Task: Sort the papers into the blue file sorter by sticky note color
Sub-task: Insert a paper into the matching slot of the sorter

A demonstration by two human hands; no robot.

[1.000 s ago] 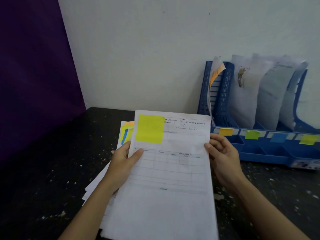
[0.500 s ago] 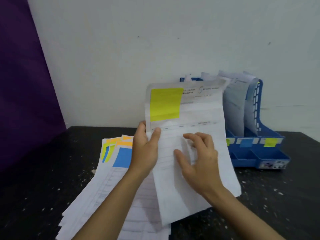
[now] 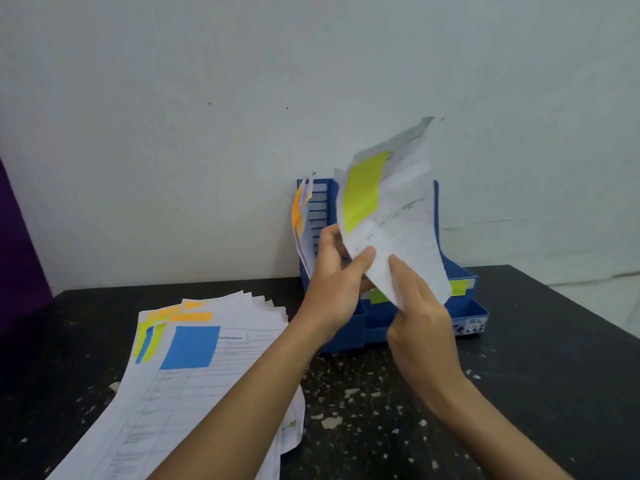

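A white paper [image 3: 405,216] with a yellow-green sticky note [image 3: 363,188] is held up, tilted right, in front of the blue file sorter [image 3: 346,327]. My left hand [image 3: 334,282] pinches its lower left edge between thumb and fingers. My right hand [image 3: 420,320] grips its bottom edge from the right. The paper hides most of the sorter's slots; a slot at the sorter's left end holds papers with an orange note [image 3: 297,209]. A fanned stack of papers [image 3: 194,386] lies on the table at left, topped by a sheet with a blue note [image 3: 190,346].
The black speckled table [image 3: 519,375] reaches to a white wall [image 3: 207,133] behind the sorter. A purple panel [image 3: 17,254] stands at the far left. A yellow label [image 3: 458,287] marks the sorter's right slot front.
Both hands have carried the yellow-noted paper up and to the right, from above the stack to in front of the sorter, and it now tilts right. My right hand slid to its bottom edge.
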